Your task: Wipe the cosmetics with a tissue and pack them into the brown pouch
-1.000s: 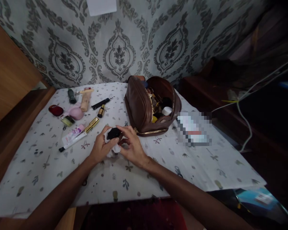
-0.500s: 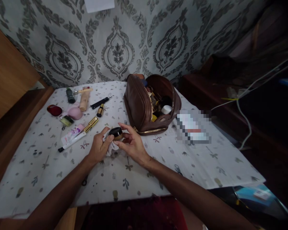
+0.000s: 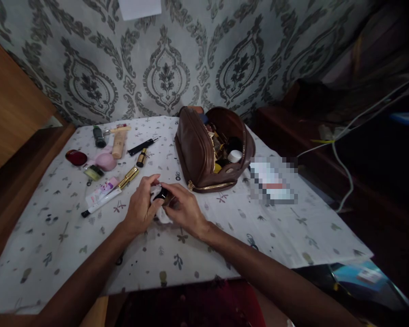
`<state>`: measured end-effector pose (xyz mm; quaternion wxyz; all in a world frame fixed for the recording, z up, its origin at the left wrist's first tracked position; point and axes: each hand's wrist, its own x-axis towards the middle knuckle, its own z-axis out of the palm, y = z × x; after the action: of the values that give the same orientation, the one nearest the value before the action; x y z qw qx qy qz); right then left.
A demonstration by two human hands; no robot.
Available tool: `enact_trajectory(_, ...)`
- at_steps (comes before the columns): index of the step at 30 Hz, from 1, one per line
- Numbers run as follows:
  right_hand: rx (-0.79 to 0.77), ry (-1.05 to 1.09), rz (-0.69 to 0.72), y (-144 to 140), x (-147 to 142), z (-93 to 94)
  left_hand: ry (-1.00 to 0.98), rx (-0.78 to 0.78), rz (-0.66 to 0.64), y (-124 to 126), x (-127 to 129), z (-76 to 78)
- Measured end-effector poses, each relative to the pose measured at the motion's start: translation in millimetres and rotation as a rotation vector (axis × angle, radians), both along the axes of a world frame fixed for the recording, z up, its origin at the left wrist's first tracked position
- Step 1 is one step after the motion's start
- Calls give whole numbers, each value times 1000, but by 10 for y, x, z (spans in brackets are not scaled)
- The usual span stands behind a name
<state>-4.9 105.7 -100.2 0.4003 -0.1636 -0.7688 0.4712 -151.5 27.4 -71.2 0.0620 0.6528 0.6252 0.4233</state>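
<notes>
My left hand (image 3: 140, 208) and my right hand (image 3: 183, 210) meet over the white patterned tablecloth (image 3: 266, 227). Between them is a small black-lidded jar (image 3: 161, 194), held by my right fingers. My left hand presses a white tissue (image 3: 158, 210) against the jar, thumb over its top. An open brown leather cosmetic bag (image 3: 200, 152), full of small containers, stands just behind my hands.
Loose cosmetics lie at the back left: a red compact (image 3: 76, 157), a pink sponge (image 3: 105, 161), a beige tube (image 3: 118, 143), a black pencil (image 3: 141, 146), a gold lipstick (image 3: 128, 176) and a white tube (image 3: 100, 191). A blurred packet (image 3: 273, 180) lies right of the bag. White cables (image 3: 344, 154) hang off the right.
My left thumb and the tissue have moved up over the jar's lid, which was more exposed half a second ago. The hands stay in the same spot in front of the bag.
</notes>
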Motion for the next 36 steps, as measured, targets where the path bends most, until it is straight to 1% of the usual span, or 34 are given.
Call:
enact_trajectory(2,96,-7,27,-7,5,-7,27,-36,-26,4,18,-10)
enact_trajectory(3,119,-2,44,-12,7,-3,17,-57,-29,6,27,-8)
enact_trajectory(6,85,8,74,-29,7,37,-102,-114,9,14,53,22)
enact_trajectory(8,-9,22,79,-39,-4,64,-220,-137,42,23,63,48)
enact_trajectory(10,-142,58,97,-49,-23,72,-320,-134,55,35,66,66)
enact_trajectory(14,-405,127,157,-64,-65,37,-417,-89,62,53,61,68)
enact_trajectory(17,-525,152,166,-69,-74,33,-424,-53,89,51,62,54)
enact_trajectory(19,-570,165,161,-71,-64,57,-425,-44,84,43,64,46)
enact_trajectory(24,-563,196,124,-65,-27,121,-408,-48,-22,16,54,30)
enact_trajectory(28,-569,216,96,-24,-34,71,-383,-121,-72,8,41,12)
enact_trajectory(31,-558,235,87,7,-46,27,-271,-74,-92,17,40,4)
enact_trajectory(33,-572,218,95,9,-44,34,-218,-46,-70,22,47,12)
enact_trajectory(36,-657,152,159,-15,-26,88,-209,-86,19,20,56,46)
